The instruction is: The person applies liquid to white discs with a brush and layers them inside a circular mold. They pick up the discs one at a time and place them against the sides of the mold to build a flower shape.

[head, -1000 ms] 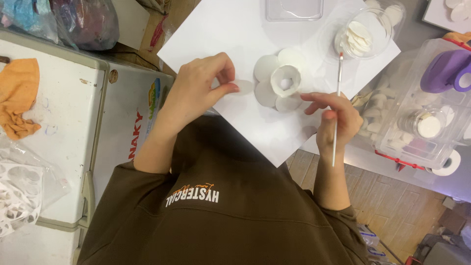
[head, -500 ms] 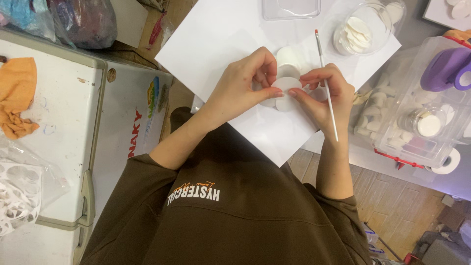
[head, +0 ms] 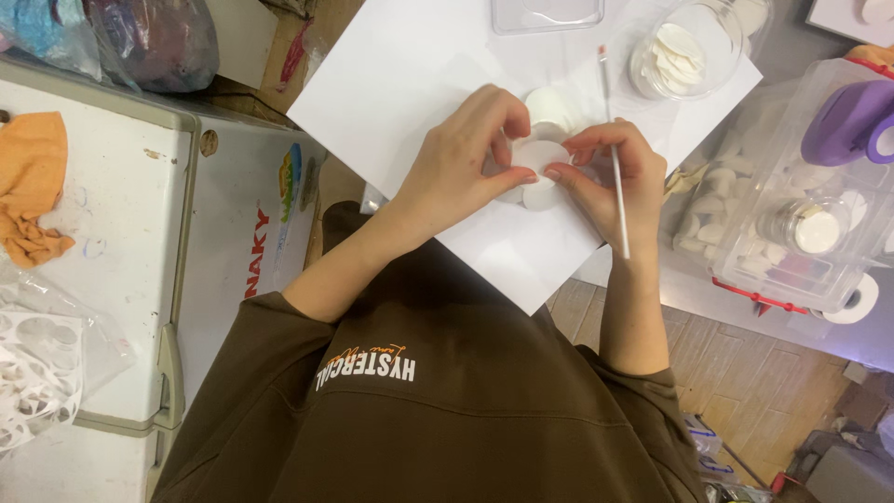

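Both hands pinch the white paper flower (head: 540,172) — left hand (head: 466,158), right hand (head: 610,177) also gripping a thin brush (head: 615,158) — probably pressing petals; next needs steady fingertip pressure

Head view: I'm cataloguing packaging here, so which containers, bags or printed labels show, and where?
Clear round plastic tub of white discs: top, right of centre.
Clear plastic storage box: right edge.
Dark plastic bag: top left.
Colourful sticker with red lettering below: white cabinet, left.

Orange cloth (head: 33,186) on white cabinet (head: 112,279), clear bowl (head: 684,56) (holding white discs), purple punch (head: 847,121)
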